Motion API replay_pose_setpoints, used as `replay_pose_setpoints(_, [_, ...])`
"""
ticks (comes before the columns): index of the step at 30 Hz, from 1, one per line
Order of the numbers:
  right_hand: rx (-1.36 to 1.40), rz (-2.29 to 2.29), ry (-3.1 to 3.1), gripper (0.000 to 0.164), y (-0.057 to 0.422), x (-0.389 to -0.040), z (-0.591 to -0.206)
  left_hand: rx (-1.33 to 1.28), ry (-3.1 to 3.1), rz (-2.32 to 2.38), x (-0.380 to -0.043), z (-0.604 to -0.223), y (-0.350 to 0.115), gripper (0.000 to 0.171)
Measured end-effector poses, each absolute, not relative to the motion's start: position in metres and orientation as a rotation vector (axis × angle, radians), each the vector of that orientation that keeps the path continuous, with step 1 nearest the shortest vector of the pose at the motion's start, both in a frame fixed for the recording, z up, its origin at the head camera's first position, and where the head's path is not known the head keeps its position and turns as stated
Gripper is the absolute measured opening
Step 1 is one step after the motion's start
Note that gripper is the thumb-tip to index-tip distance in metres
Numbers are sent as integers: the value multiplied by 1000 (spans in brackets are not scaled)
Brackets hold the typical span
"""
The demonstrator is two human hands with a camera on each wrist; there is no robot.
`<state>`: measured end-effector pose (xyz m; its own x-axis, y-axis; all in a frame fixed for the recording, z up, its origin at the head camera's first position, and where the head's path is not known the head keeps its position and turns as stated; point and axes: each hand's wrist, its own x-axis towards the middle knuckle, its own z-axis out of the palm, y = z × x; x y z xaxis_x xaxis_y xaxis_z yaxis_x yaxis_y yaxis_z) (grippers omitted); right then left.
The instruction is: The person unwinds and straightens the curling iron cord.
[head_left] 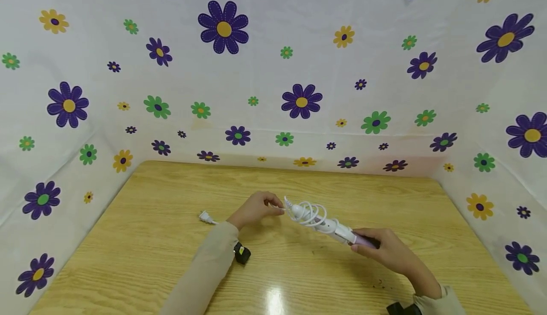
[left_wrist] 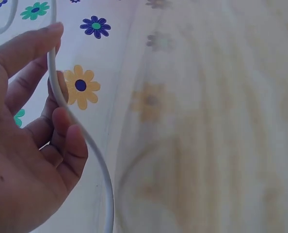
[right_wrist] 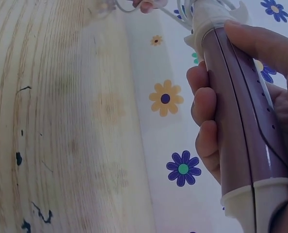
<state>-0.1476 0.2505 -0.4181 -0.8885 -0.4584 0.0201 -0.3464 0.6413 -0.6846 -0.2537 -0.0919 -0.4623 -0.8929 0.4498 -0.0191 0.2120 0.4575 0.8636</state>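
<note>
A white-and-purple hair straightener (head_left: 342, 231) is held above the wooden table by my right hand (head_left: 386, 248), whose fingers and thumb wrap its purple section. The right wrist view shows a seam and small holes along that purple body (right_wrist: 236, 111). Loops of white cord (head_left: 314, 213) are wound around the straightener's other end. My left hand (head_left: 258, 208) pinches the cord's free stretch between thumb and fingers, just left of the loops. In the left wrist view that cord (left_wrist: 98, 155) hangs down past the curled fingers. Its two-prong plug (head_left: 206, 217) is left of the left hand.
The wooden table (head_left: 179, 187) has a few dark marks (head_left: 380, 284) near the right forearm. Flower-printed white sheeting (head_left: 265, 68) rises at the back and both sides. Black wrist devices (head_left: 242, 253) are strapped at the sleeves.
</note>
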Motion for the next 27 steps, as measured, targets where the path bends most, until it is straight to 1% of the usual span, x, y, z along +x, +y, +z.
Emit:
replay_pose_setpoints(6, [-658, -1060, 2671, 45, 250, -147, -419, 518, 2517, 1492, -258, -453, -95, 10])
replay_pose_setpoints(10, [-638, -1062, 2666, 46, 250, -146, -421, 457, 2508, 1552, -258, -447, -100, 12])
replay_pose_setpoints(16, [-498, -1055, 2704, 50, 254, -148, -424, 435, 2444, 1649, -258, -441, -109, 15])
replay_pose_setpoints(21, [-438, -1062, 2742, 51, 261, -149, -425, 462, 2441, 1632, -257, -440, -121, 13])
replay_pose_setpoints(27, [-431, -1149, 2715, 51, 266, -150, -424, 406, 2461, 1614, -258, -447, -139, 15])
